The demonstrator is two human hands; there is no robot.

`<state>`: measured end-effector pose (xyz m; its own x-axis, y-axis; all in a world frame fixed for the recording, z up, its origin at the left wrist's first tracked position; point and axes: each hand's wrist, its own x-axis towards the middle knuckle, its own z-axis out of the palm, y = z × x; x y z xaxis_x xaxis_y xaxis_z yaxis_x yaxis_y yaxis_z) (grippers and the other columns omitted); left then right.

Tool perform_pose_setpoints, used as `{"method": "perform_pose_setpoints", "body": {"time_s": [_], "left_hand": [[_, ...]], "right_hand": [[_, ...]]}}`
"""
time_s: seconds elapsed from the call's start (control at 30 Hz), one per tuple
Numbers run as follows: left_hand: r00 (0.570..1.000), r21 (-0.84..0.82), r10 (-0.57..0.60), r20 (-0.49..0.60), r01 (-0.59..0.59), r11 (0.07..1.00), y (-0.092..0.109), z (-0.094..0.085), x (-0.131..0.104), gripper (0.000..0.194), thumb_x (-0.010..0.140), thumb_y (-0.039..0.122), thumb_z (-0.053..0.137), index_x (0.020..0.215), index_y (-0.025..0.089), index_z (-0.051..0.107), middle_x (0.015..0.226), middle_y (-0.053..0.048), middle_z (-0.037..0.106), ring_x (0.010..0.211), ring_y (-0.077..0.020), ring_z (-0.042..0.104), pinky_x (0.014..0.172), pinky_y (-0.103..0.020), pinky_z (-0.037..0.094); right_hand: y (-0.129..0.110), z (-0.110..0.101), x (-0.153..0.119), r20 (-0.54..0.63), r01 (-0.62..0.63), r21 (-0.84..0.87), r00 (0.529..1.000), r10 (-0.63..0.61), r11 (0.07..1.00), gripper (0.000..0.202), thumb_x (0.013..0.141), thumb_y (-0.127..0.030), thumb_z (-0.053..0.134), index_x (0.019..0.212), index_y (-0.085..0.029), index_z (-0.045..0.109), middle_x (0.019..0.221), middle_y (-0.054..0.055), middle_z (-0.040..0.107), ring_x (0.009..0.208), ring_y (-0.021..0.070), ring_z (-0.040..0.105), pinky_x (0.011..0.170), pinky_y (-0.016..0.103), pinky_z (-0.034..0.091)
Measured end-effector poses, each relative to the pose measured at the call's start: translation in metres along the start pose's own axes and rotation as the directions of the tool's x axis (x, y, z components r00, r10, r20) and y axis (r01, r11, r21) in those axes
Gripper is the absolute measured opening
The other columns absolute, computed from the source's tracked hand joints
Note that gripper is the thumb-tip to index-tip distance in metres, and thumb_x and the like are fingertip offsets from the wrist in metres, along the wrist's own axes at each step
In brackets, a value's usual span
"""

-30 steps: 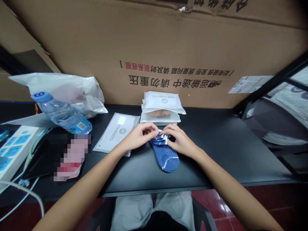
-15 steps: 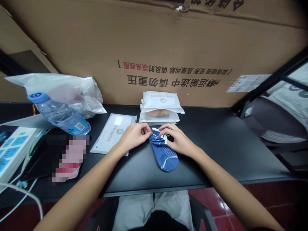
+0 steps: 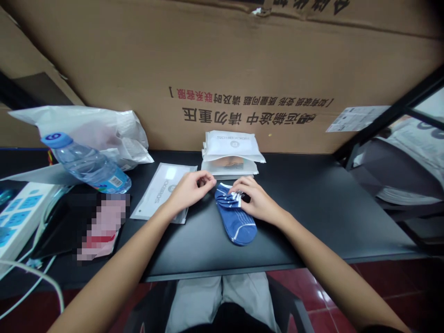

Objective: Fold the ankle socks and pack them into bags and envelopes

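A blue ankle sock (image 3: pixel 239 227) with white lines lies on the black tabletop, toe towards me, its upper part folded over and bunched. My right hand (image 3: pixel 255 198) grips the bunched cuff from the right, thumb and fingers closed on it. Just left of the cuff, my left hand (image 3: pixel 194 188) is closed in a pinch, its fingertips apart from the sock; whether something small sits between them is hidden. Partly under my left wrist is a flat frosted plastic bag (image 3: pixel 152 196) with printed lettering. Behind the sock stands a stack of similar bags (image 3: pixel 231 147), one gaping at its mouth.
A large cardboard box (image 3: pixel 138 60) walls off the back of the table. On the left are a water bottle (image 3: pixel 86 162), a white plastic bag (image 3: pixel 133 138), a power strip (image 3: pixel 21 208) with cables and a blurred pink item (image 3: pixel 104 226). A black frame (image 3: pixel 391 115) rises at the right.
My left fingers have come off the sock's upper edge and moved slightly left and up. My right hand stays on the cuff, and the sock lies nearly as before.
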<state>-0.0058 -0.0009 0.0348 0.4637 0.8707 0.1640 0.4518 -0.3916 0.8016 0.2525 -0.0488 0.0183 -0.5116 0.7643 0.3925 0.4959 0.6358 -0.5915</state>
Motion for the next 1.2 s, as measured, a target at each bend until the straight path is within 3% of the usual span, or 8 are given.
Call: {"method": "perform_pose_setpoints", "body": {"time_s": [0.13, 0.3, 0.4, 0.53, 0.67, 0.77, 0.87, 1.2], "left_hand": [[0.994, 0.185, 0.013, 0.109, -0.033, 0.982, -0.008, 0.005, -0.001, 0.024, 0.097, 0.041, 0.065, 0.093, 0.020, 0.076, 0.080, -0.002, 0.074, 0.070, -0.0170, 0.064, 0.066, -0.028, 0.044], [0.993, 0.206, 0.072, 0.092, -0.090, 0.974, -0.005, 0.010, -0.003, 0.015, 0.096, 0.033, 0.067, 0.091, 0.020, 0.073, 0.081, -0.002, 0.072, 0.072, -0.0170, 0.064, 0.069, -0.029, 0.045], [0.990, 0.109, 0.115, 0.079, -0.124, 0.986, 0.003, 0.009, -0.003, 0.017, 0.096, 0.035, 0.068, 0.092, 0.020, 0.074, 0.084, -0.002, 0.071, 0.072, -0.0164, 0.062, 0.069, -0.029, 0.045], [0.975, -0.119, 0.156, 0.155, -0.139, 0.983, 0.016, 0.007, -0.004, 0.023, 0.099, 0.041, 0.067, 0.098, 0.020, 0.077, 0.093, -0.004, 0.074, 0.080, -0.0173, 0.065, 0.075, -0.029, 0.049], [0.982, -0.075, 0.127, 0.142, -0.117, 0.990, 0.012, 0.005, -0.003, 0.030, 0.103, 0.043, 0.059, 0.097, 0.020, 0.076, 0.093, -0.005, 0.075, 0.083, -0.0188, 0.066, 0.076, -0.031, 0.050], [0.993, 0.192, 0.110, 0.034, -0.114, 0.975, 0.004, 0.003, -0.003, 0.032, 0.106, 0.040, 0.052, 0.094, 0.021, 0.074, 0.092, -0.004, 0.076, 0.081, -0.0194, 0.066, 0.075, -0.031, 0.046], [0.993, 0.383, 0.108, 0.056, -0.121, 0.916, 0.001, 0.003, -0.004, 0.026, 0.102, 0.040, 0.058, 0.092, 0.021, 0.074, 0.088, -0.004, 0.075, 0.078, -0.0197, 0.067, 0.072, -0.032, 0.044], [0.988, 0.370, 0.107, 0.107, -0.140, 0.918, -0.001, 0.009, -0.005, 0.017, 0.101, 0.028, 0.055, 0.093, 0.020, 0.069, 0.087, -0.002, 0.071, 0.076, -0.0188, 0.064, 0.079, -0.034, 0.043]], "right_hand": [[0.001, 0.000, 0.000, 0.002, 0.010, 0.023, 1.000, -0.010, 1.000, 0.030, 0.092, -0.005, 0.064, 0.113, -0.025, 0.071, 0.116, 0.008, 0.068, 0.112, 0.0271, 0.060, 0.101, 0.045, 0.053], [0.002, 0.000, 0.000, 0.002, 0.014, 0.017, 1.000, -0.014, 1.000, 0.026, 0.093, -0.008, 0.064, 0.111, -0.025, 0.071, 0.121, 0.009, 0.068, 0.115, 0.0278, 0.061, 0.104, 0.048, 0.053], [0.004, 0.002, 0.000, -0.021, -0.006, 0.030, 1.000, 0.006, 1.000, 0.029, 0.094, -0.012, 0.065, 0.119, -0.026, 0.069, 0.131, 0.010, 0.066, 0.123, 0.0289, 0.061, 0.108, 0.050, 0.051], [0.006, 0.003, 0.000, -0.059, -0.032, 0.085, 0.998, 0.037, 0.996, 0.064, 0.092, -0.013, 0.069, 0.152, -0.027, 0.050, 0.126, 0.010, 0.068, 0.119, 0.0278, 0.063, 0.107, 0.049, 0.052], [0.004, 0.001, 0.001, -0.004, -0.009, 0.019, 1.000, 0.009, 1.000, 0.040, 0.093, -0.011, 0.067, 0.129, -0.027, 0.070, 0.114, 0.009, 0.064, 0.110, 0.0267, 0.061, 0.100, 0.046, 0.054], [0.001, 0.000, 0.002, -0.016, -0.003, 0.022, 1.000, 0.003, 1.000, 0.029, 0.091, -0.008, 0.068, 0.114, -0.025, 0.073, 0.113, 0.009, 0.061, 0.110, 0.0260, 0.061, 0.099, 0.044, 0.054], [0.000, -0.001, 0.002, -0.018, -0.001, 0.040, 1.000, 0.002, 0.999, 0.028, 0.090, -0.007, 0.068, 0.111, -0.025, 0.070, 0.116, 0.008, 0.064, 0.112, 0.0260, 0.061, 0.101, 0.044, 0.053], [0.003, 0.001, 0.001, 0.007, -0.025, 0.042, 1.000, 0.025, 0.999, 0.027, 0.089, -0.007, 0.067, 0.110, -0.024, 0.067, 0.132, 0.011, 0.064, 0.125, 0.0287, 0.059, 0.108, 0.049, 0.049]]}}
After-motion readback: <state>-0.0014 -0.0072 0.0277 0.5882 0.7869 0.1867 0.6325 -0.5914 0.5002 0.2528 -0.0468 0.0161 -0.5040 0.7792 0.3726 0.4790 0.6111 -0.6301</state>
